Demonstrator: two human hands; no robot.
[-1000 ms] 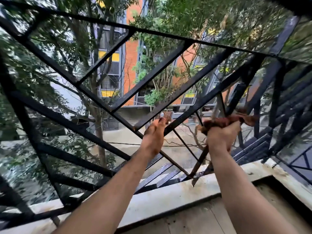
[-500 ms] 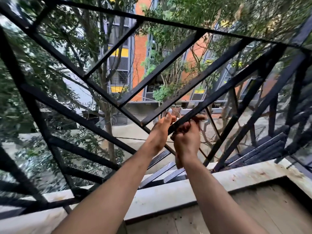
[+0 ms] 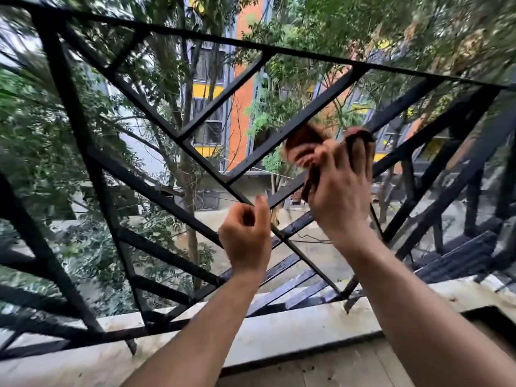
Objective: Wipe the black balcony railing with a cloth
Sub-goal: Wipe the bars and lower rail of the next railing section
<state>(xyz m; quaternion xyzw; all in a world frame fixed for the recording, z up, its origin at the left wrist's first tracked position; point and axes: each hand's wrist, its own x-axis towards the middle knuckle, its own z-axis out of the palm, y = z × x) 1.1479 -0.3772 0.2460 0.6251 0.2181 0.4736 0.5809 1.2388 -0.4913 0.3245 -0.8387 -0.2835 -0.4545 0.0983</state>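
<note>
Trees and an orange building beyond; left hand (image 3: 245, 236) grips the black metal balcony railing (image 3: 68, 107), right hand (image 3: 340, 191) clutches a reddish-brown cloth (image 3: 304, 138) centre-right.

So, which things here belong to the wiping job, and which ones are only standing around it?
For the job: black railing; reddish cloth, on a diagonal bar; right hand, holding the cloth; left hand, curled at a bar junction, grip unclear.
Only around: pale ledge under the railing; trees; orange building behind.
</note>
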